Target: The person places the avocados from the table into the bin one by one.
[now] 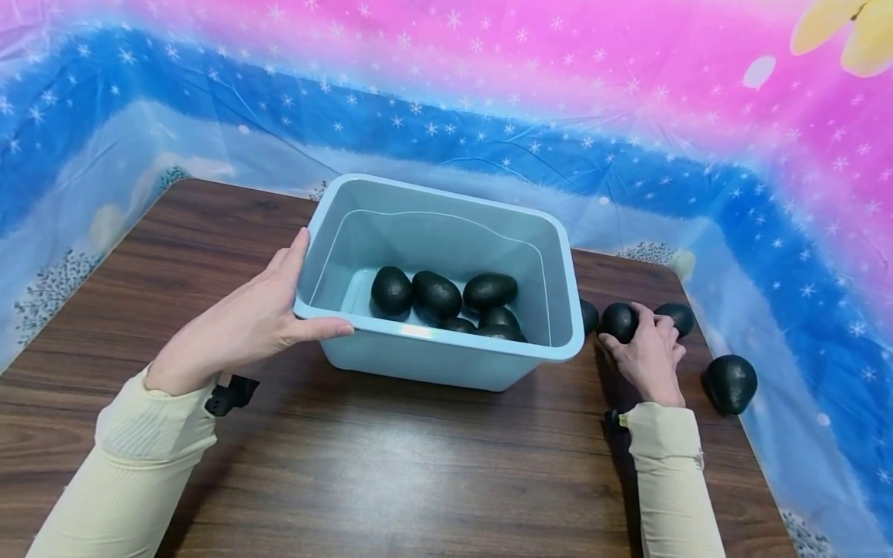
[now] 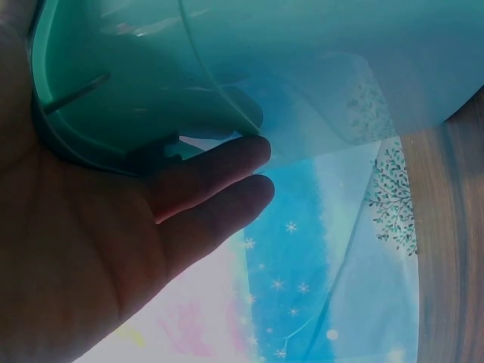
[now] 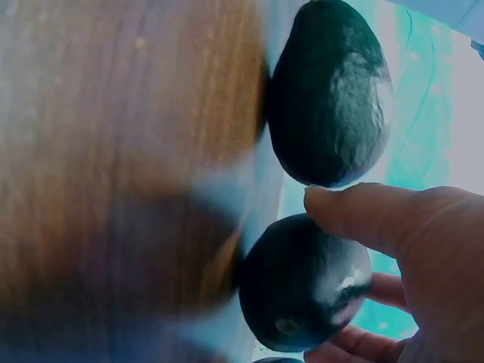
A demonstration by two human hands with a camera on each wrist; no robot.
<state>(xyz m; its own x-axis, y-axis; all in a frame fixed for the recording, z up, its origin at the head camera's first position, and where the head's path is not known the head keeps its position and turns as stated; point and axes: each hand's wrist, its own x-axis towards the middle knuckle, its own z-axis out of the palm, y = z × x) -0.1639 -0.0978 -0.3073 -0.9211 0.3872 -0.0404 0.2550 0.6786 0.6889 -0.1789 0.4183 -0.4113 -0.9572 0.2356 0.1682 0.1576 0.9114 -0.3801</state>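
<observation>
My left hand (image 1: 258,310) grips the near-left corner of a pale blue-grey plastic bin (image 1: 432,364), thumb over the front rim and fingers along the outer side. Several dark avocados (image 1: 436,297) lie in the bin. To the right of the bin, my right hand (image 1: 649,353) holds a dark avocado (image 1: 618,322) on the table, thumb on one side and fingers around the other. The right wrist view shows that avocado (image 3: 302,283) under the thumb, with another avocado (image 3: 330,94) right beside it.
Close to the bin's right wall sits a partly hidden avocado (image 1: 589,317). Beyond my right fingers is another avocado (image 1: 674,318), and one more avocado (image 1: 730,384) rests at the right edge of the wooden table (image 1: 391,480). Printed cloth (image 1: 446,116) hangs behind the table.
</observation>
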